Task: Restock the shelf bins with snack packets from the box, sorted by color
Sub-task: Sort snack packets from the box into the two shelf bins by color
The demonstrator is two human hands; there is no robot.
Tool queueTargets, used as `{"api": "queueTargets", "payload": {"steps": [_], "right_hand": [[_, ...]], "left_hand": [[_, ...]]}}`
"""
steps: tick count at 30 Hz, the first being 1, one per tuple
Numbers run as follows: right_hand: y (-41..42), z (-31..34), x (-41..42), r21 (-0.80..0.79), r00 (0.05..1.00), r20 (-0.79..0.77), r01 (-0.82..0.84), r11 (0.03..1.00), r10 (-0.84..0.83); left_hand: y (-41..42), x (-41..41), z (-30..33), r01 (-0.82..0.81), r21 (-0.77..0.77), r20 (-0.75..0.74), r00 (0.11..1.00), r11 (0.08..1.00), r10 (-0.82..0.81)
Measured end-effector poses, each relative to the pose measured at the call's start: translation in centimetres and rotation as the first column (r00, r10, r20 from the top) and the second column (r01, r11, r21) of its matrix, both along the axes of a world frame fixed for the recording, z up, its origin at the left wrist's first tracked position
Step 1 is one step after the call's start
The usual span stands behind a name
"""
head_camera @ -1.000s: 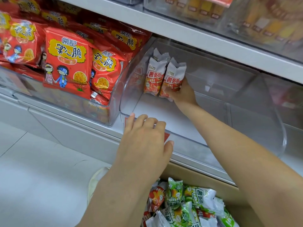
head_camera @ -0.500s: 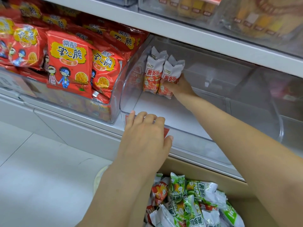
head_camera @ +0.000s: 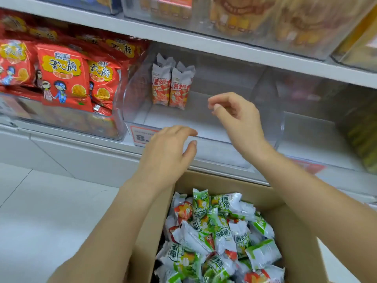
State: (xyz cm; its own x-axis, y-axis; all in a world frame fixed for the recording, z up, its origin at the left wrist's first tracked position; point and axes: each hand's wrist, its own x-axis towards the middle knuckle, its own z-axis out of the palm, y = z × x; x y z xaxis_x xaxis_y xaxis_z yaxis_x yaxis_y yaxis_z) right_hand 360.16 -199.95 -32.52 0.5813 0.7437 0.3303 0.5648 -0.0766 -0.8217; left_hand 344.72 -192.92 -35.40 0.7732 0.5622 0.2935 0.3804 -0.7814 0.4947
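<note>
On the white shop shelf (head_camera: 204,43), two orange-and-white snack packets (head_camera: 171,86) are standing in the clear plastic bin (head_camera: 265,123); both grips, left hand (head_camera: 169,154) and right hand (head_camera: 236,119), are hanging loosely curled and empty, so another orange packet is best being sought in the brown cardboard box (head_camera: 295,231).

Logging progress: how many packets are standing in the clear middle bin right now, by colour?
Orange packets: 2, one and another standing side by side at the back left of the bin.
Green packets: 0.
Total: 2.
</note>
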Motion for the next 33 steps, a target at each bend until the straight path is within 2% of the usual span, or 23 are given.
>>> {"api": "queueTargets", "payload": {"steps": [3,5,7,8,10,12,13,15,18,20,23,25,29,33], "right_hand": [[-6.9,-1.4,-1.7,-0.047,0.995,0.066,-0.077,0.996,0.080],[-11.0,-4.2,-2.2,-0.192,0.988,0.112,-0.086,0.978,0.108],[-14.7,-7.9,-2.4,-0.406,0.985,0.120,-0.068,0.912,0.127],[-16.4,-9.8,-2.5,-0.528,0.985,0.106,-0.063,0.847,0.140],[-20.0,-13.8,-2.5,-0.765,0.980,0.092,-0.045,0.643,0.177],[-23.5,-16.9,-2.2,-0.896,0.969,0.097,-0.014,0.443,0.227],[-25.2,-18.1,-2.0,-0.931,0.964,0.097,0.000,0.366,0.247],[-27.6,-19.6,-1.8,-0.967,0.954,0.073,-0.004,0.255,0.291],[-28.2,-20.0,-1.9,-0.979,0.912,0.105,0.024,0.204,0.396],[-28.1,-20.3,-2.0,-0.980,0.890,0.127,0.045,0.192,0.439],[-28.8,-21.2,-2.4,-0.991,0.895,0.082,0.027,0.129,0.438],[-29.1,-21.6,-2.6,-0.993,0.895,0.080,0.033,0.115,0.438],[-28.6,-21.4,-2.1,-0.998,0.874,0.023,-0.010,0.065,0.485],[-28.4,-19.9,-1.8,-0.981,0.942,-0.063,-0.118,0.152,0.328]], "left_hand": [[-3.6,-0.9,-1.1,0.119,-0.059,-0.156,0.979,0.991,-0.127],[-6.1,-1.3,-2.5,0.248,-0.043,-0.307,0.919,0.968,-0.249],[-8.5,-1.3,-4.6,0.341,-0.093,-0.472,0.813,0.936,-0.343],[-9.6,-1.2,-6.0,0.358,-0.133,-0.560,0.742,0.924,-0.368],[-11.8,-1.3,-8.8,0.384,-0.211,-0.715,0.566,0.899,-0.409],[-14.1,-1.5,-11.2,0.378,-0.298,-0.791,0.416,0.876,-0.448],[-15.2,-1.6,-12.3,0.366,-0.324,-0.803,0.382,0.873,-0.458],[-17.2,-1.4,-13.7,0.367,-0.311,-0.800,0.397,0.876,-0.450],[-20.0,-0.8,-15.3,0.437,-0.231,-0.749,0.491,0.869,-0.445],[-22.1,-0.3,-16.3,0.418,-0.314,-0.695,0.510,0.852,-0.507],[-25.4,-0.3,-17.8,0.283,-0.508,-0.642,0.506,0.814,-0.577],[-27.1,-0.6,-18.8,0.257,-0.508,-0.674,0.476,0.822,-0.565],[-27.4,-1.1,-18.9,0.337,-0.355,-0.720,0.496,0.872,-0.485],[-26.3,-1.8,-18.0,0.307,-0.401,-0.643,0.576,0.863,-0.504]]}}
